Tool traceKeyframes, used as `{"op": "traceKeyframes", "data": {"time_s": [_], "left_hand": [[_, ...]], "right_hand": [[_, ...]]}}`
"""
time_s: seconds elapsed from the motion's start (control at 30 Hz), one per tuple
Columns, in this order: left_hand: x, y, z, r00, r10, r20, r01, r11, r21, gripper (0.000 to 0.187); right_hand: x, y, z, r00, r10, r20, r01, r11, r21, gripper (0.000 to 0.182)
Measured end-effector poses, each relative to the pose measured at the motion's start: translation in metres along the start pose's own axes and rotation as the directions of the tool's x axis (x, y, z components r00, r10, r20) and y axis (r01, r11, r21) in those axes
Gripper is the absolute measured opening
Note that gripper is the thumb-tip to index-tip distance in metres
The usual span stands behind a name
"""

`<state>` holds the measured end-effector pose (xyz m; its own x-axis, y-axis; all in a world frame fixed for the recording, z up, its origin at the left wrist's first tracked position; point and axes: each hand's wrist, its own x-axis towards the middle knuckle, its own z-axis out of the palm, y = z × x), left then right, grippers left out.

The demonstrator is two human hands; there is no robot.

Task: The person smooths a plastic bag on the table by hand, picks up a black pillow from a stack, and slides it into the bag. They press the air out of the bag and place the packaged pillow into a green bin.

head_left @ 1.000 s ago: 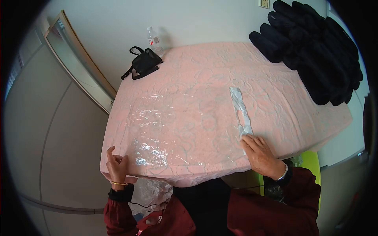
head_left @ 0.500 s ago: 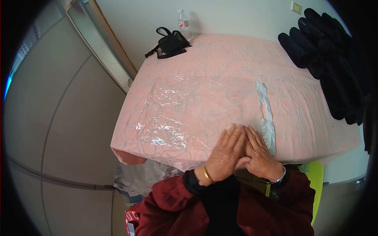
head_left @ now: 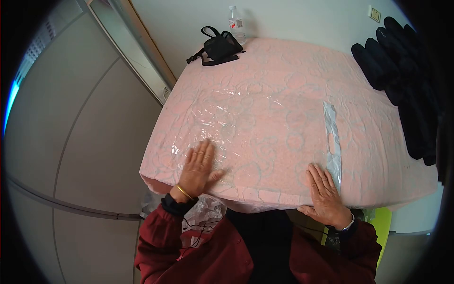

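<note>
A thin transparent plastic sheet [head_left: 218,111] lies flat, shiny and a little wrinkled, over a pink patterned cloth [head_left: 383,182]. Along the sheet's right side runs a crinkled white strip [head_left: 333,135]. My left hand [head_left: 195,169], with a gold bracelet at the wrist, rests palm down on the lower left of the sheet, thumb held out from the fingers. On the right, my right hand [head_left: 326,198] lies flat with fingers stretched, just left of the strip's near end. Neither hand grips anything.
At the back left of the table are a black strapped pouch [head_left: 221,48] and a plastic bottle [head_left: 237,28]. Dark padded items [head_left: 399,80] lie along the right edge. Crumpled transparent plastic [head_left: 205,210] shows below the front edge, and a grey cabinet [head_left: 94,118] stands at left.
My hands were close together near the strip's lower end. My left hand has swept left across the sheet, while my right hand remains by the strip. The view has shifted slightly.
</note>
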<state>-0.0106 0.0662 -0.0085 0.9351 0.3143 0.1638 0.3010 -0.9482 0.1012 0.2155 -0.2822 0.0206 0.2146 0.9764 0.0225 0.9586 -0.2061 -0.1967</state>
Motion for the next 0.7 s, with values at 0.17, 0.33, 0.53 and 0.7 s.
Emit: {"op": "traceKeyframes", "data": {"time_s": [0.17,0.33,0.53,0.7], "left_hand": [[-0.016,-0.051,-0.001,0.984,-0.171,-0.054,0.173,0.985,0.019,0.088],[-0.030,-0.039,-0.008,0.954,-0.297,-0.027,0.298,0.954,0.023,0.081],[-0.035,-0.050,0.006,0.945,-0.327,-0.031,0.327,0.945,0.020,0.090],[-0.034,-0.055,0.024,0.903,-0.400,-0.156,0.421,0.898,0.129,0.078]], "right_hand": [[-0.011,0.015,-0.001,0.998,0.047,-0.035,-0.046,0.999,0.027,0.098],[-0.026,0.023,0.011,0.986,0.116,-0.124,-0.112,0.993,0.038,0.096],[-0.053,0.032,0.024,0.926,0.229,-0.301,-0.248,0.968,-0.027,0.088],[-0.057,0.037,0.028,0.901,0.190,-0.391,-0.216,0.976,-0.024,0.083]]}}
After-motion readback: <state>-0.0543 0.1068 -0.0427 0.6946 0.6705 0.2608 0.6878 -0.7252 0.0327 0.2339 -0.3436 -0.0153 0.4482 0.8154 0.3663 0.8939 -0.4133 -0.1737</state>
